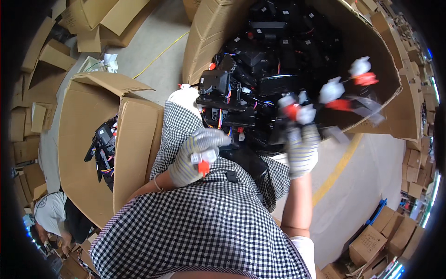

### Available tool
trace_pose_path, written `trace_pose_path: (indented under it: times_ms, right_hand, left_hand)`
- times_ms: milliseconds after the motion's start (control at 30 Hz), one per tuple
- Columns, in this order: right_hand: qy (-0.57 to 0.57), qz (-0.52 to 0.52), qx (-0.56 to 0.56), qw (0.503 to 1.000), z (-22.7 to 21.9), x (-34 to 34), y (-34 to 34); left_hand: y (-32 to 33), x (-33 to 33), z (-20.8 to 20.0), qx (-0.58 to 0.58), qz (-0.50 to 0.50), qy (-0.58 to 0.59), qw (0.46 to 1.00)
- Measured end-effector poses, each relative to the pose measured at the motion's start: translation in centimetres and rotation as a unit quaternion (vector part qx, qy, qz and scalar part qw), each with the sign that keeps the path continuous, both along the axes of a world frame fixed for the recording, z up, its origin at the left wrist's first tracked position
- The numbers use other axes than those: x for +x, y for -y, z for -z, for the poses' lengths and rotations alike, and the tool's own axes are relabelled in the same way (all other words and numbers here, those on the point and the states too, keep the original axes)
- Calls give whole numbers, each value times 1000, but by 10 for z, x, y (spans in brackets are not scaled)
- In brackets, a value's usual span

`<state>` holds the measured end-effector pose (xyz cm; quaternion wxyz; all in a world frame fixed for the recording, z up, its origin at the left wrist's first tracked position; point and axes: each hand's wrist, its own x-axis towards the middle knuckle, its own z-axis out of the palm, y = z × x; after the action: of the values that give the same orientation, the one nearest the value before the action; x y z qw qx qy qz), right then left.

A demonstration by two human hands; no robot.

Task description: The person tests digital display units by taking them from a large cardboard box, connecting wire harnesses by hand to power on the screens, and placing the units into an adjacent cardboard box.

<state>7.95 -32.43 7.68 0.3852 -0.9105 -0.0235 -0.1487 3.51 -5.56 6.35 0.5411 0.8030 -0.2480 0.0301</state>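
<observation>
The left hand [193, 149], in a striped knitted glove, is partly curled, its fingers pointing right; a small red-and-white plug [203, 165] shows against the glove, but whether it is gripped cannot be told. The right hand [302, 151], gloved alike, reaches forward, too blurred to show how far its fingers are open; a red-and-white cluster [298, 112] is at its fingertips, its hold unclear. Ahead and to the right of that hand are more smeared red-and-white pieces [332, 90] and clear plastic [368, 109]. Beyond both hands, glossy black plastic parts [278, 86] with thin coloured wires fill a big cardboard box [200, 44], the deeper ones lost in shadow. Left of the left hand, a second box [137, 139] partly hides similar parts [106, 144]. Below spreads a checked cloth apron [200, 218].
</observation>
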Motion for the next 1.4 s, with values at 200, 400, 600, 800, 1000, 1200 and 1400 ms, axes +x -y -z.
trace_pose_path:
  times_ms: [200,400,600,800,1000,1200,1400]
  right_hand:
    - [-155,-197,-272,929,44,-52,-77]
    - [0,-117,-63,991,33,25,-38]
    - [54,-22,322,945,-42,143,-16]
    - [52,-2,489,871,-53,131,2]
    - [-19,136,501,854,41,80,13]
    - [-55,34,410,910,49,38,-10]
    - [-350,-219,397,820,25,-22,-18]
  left_hand:
    - [5,10,27,-271,-51,-307,911]
    - [12,17,23,-353,-116,-295,880]
    - [-1,-3,5,-361,-104,-338,863]
    - [1,-11,16,-326,-97,-366,866]
    - [7,-7,9,-324,-55,-373,868]
    - [12,-6,21,-287,-2,-365,886]
    - [17,-5,21,-314,30,-401,860]
